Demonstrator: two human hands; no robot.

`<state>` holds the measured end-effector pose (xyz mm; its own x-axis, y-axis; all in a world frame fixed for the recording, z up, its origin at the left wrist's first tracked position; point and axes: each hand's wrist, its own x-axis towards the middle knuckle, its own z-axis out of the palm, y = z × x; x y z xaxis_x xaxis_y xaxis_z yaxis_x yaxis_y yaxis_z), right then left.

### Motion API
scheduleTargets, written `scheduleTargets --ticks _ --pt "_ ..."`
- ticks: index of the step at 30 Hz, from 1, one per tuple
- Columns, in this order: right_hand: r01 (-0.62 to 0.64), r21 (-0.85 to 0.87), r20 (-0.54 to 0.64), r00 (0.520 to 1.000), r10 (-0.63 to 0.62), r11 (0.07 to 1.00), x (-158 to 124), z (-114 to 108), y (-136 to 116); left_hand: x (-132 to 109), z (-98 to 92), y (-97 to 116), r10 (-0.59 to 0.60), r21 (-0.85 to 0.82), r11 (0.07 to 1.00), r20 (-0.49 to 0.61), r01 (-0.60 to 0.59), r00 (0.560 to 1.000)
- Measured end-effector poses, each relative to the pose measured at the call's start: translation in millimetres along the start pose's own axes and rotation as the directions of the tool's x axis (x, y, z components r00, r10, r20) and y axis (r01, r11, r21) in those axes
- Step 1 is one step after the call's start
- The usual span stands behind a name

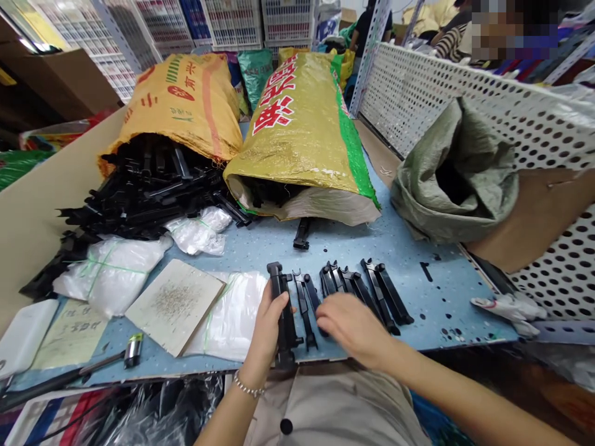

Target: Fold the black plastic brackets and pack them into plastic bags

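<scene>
My left hand [269, 322] is wrapped around a long black plastic part [280, 310], held upright at the front edge of the table. Just right of it lies a slim two-armed black part [304, 303]. My right hand [346, 322] has its fingers curled down at that part's right arm; the fingertips are partly hidden. Beyond the right hand, several similar black parts [383, 291] lie side by side in a slanted row. A single black part [301, 235] lies farther back, under the yellow sack's mouth.
An orange sack [186, 99] spills a heap of black parts [139, 198] at left. Beside it lies a yellow-green sack [302, 136]. Bundled clear bags [111, 272], a square board [174, 303] with small bits and a black-handled tool [93, 367] lie left. A grey-green sack [418, 186] stands right.
</scene>
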<state>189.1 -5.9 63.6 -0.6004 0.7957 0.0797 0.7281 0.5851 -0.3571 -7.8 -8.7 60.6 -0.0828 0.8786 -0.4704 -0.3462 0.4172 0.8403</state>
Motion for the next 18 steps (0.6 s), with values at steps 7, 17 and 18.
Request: scheduleTargets --ticks 7,17,18 --pt "-0.491 -0.161 -0.145 0.870 0.472 0.856 -30.5 12.7 89.8 25.5 19.3 -30.4 -0.105 -0.139 0.984 0.064 0.113 0.992" --pt "-0.340 0.728 0.153 0.927 0.343 0.595 -15.7 -4.5 -7.3 -6.2 35.9 -22.1 0.182 -0.126 0.977 0.056 -0.174 0.982" --pt "-0.361 0.796 0.228 0.923 0.311 0.485 -14.5 0.4 -15.9 -11.1 28.7 -23.4 0.230 -0.025 0.973 0.066 -0.229 0.971"
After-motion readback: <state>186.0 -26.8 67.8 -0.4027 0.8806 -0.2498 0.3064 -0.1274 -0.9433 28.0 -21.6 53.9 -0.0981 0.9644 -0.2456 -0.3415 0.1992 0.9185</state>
